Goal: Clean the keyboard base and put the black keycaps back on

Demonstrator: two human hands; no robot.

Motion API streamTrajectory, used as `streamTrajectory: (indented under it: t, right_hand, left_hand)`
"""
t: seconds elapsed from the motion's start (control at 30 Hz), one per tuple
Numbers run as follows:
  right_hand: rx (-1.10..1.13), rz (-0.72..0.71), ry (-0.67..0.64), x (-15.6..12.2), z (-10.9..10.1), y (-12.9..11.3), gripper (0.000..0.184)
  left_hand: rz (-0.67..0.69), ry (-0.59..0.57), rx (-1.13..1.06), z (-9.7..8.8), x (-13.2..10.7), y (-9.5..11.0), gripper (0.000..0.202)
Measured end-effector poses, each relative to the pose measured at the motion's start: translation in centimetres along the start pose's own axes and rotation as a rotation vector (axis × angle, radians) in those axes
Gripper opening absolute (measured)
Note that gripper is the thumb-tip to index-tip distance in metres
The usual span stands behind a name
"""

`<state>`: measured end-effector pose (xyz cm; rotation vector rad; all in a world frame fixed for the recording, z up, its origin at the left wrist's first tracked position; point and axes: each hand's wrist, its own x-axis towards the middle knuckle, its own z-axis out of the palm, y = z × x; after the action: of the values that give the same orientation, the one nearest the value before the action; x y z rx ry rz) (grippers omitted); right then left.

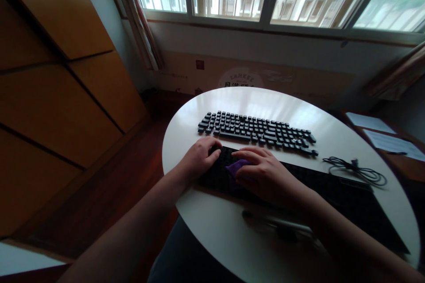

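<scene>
A long black keyboard base (323,185), its keycaps off, lies across the round white table (212,225). My left hand (199,157) grips the base at its far left corner, thumb on top and fingers curled over the back edge. Pinched in my right hand (262,170) is a purple cloth (236,168), which touches the top of the base near its left part. Behind the base, loose black keycaps (255,129) are laid out in keyboard order. Part of the cloth and base is hidden under my right hand.
A coiled black cable (357,170) rests on the table's right side. Close to the front lies a slim tool (288,223), blurred and partly behind my right arm. Papers (392,141) lie on a brown surface at right. Wooden cabinets (40,124) stand left, windows ahead.
</scene>
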<state>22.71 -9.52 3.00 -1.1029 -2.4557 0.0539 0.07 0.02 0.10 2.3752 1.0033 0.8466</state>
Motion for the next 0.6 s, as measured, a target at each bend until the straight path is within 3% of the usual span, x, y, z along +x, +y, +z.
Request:
streamTrajectory:
  t: [0.13, 0.6]
  right_hand:
    - [-0.004, 0.018, -0.075, -0.05, -0.29, -0.19, 0.015]
    - [0.025, -0.081, -0.139, 0.38, 0.26, -0.55, 0.016]
  left_hand:
    - [0.006, 0.004, 0.003, -0.09, 0.02, 0.17, 0.016]
    - [0.01, -0.017, 0.017, -0.12, 0.04, 0.16, 0.016]
